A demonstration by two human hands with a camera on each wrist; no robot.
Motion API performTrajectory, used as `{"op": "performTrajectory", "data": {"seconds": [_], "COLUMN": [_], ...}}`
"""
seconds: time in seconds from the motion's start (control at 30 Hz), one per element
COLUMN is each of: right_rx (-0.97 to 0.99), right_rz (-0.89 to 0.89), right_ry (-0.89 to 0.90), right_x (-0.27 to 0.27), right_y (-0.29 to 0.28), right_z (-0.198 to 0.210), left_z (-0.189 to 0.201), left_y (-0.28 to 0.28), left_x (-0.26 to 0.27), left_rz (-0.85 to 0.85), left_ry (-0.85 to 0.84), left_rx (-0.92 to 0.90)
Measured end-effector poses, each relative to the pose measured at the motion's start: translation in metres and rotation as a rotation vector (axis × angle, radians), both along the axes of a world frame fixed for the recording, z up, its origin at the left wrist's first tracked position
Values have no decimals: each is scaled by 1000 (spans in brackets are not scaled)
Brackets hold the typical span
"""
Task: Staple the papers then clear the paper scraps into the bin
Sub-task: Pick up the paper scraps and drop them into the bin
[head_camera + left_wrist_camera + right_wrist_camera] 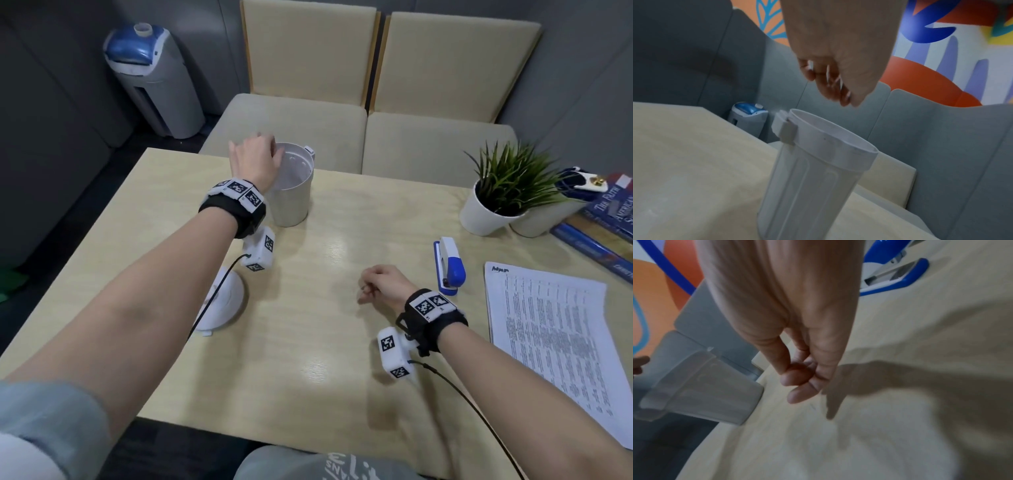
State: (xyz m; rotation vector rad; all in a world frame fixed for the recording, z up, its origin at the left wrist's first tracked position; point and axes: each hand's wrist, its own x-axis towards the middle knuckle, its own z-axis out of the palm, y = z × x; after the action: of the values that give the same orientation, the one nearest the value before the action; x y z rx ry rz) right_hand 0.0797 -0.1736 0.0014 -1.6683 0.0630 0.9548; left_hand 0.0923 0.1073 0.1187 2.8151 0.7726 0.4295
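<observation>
A white bin (291,192) (818,170) stands open on the far left part of the table, and what lies inside it cannot be made out. My left hand (255,159) (834,73) hovers over its rim with the fingers hanging down; I see nothing in them, though they are blurred. My right hand (376,284) (801,378) floats just above the middle of the table, fingers curled in with the thumb against them, and no scrap shows. The blue-and-white stapler (448,263) (894,270) lies to its right. Printed papers (555,335) sit at the right edge.
The bin's round white lid (224,305) lies on the table (325,342) under my left forearm. A potted plant (493,205) and stacked books (606,233) fill the far right corner. Two beige chairs (308,130) stand behind the table.
</observation>
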Motion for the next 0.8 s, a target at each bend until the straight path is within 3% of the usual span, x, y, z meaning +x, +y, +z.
{"op": "performTrajectory", "data": {"seconds": [0.07, 0.17, 0.23, 0.5, 0.8], "right_rx": [-124, -464, -532, -612, -931], "right_rz": [32, 235, 352, 296, 772], "right_ry": [-109, -451, -560, -619, -730], "right_x": [7, 6, -5, -16, -15], "right_y": [1, 2, 4, 14, 48], "right_z": [1, -1, -11, -25, 1], "left_z": [-1, -17, -35, -99, -115], "left_y": [-3, -20, -38, -67, -49], "left_x": [-14, -39, -57, -123, -168], "left_rz": [-57, -173, -246, -167, -53], "left_ry": [-90, -152, -137, -60, 1], "left_rx": [21, 65, 84, -141, -192]}}
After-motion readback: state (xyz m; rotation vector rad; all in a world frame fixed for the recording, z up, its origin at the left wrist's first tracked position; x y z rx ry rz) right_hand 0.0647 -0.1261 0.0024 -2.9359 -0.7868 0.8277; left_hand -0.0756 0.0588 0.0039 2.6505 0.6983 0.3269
